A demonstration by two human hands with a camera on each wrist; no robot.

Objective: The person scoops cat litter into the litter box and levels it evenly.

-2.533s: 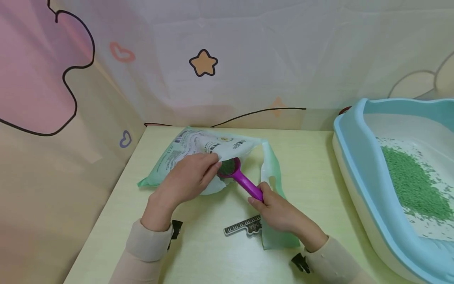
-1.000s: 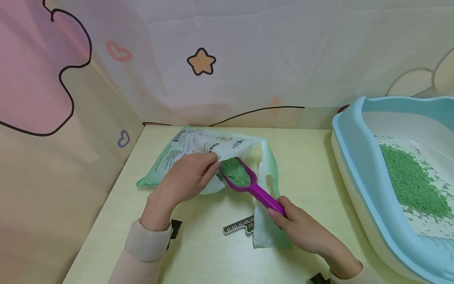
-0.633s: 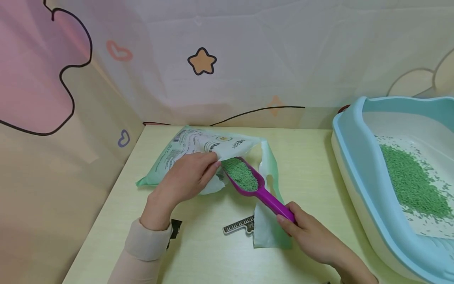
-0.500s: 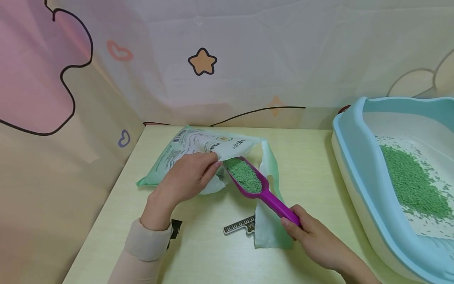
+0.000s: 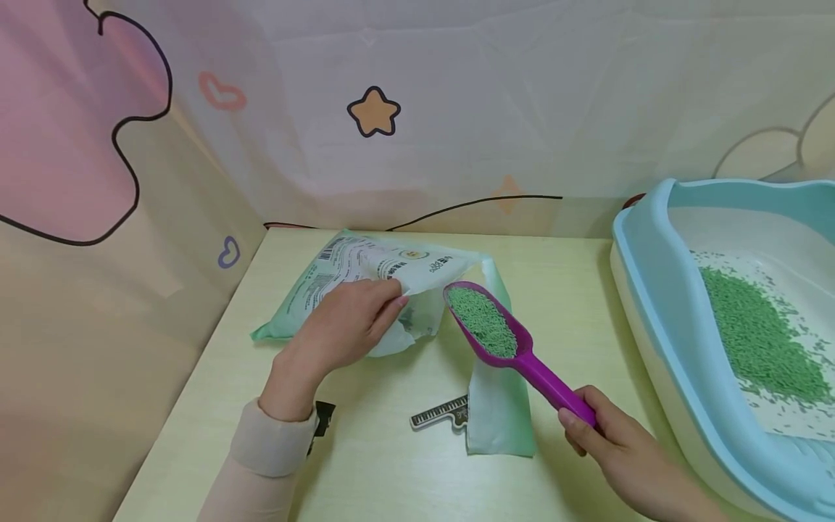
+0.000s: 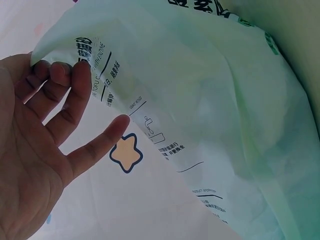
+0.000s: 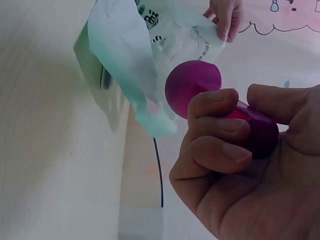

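My right hand point(image 5: 629, 453) grips the handle of a purple scoop point(image 5: 551, 380), its bowl heaped with green litter pellets. The scoop is in the air, to the right of the torn mouth of a green-and-white cat litter bag point(image 5: 417, 268). With thumb and fingertips my left hand point(image 5: 342, 322) pinches the upper edge of that mouth and holds it raised. In the left wrist view the bag's printed side point(image 6: 200, 100) fills much of the picture. The right wrist view shows fingers curled round the scoop handle point(image 7: 260, 132), the scoop's underside beyond them.
A blue-and-white litter box point(image 5: 672, 319) stands at the right, with a heap of green pellets point(image 5: 759, 333) inside. On the table lies a clip with a piano-key pattern point(image 5: 440, 413), partly under the bag's torn strip point(image 5: 501, 417). A printed cloth hangs behind.
The right hand has drawn the loaded scoop out of the bag's mouth, toward the right and nearer the front. The left hand stays on the bag's edge.
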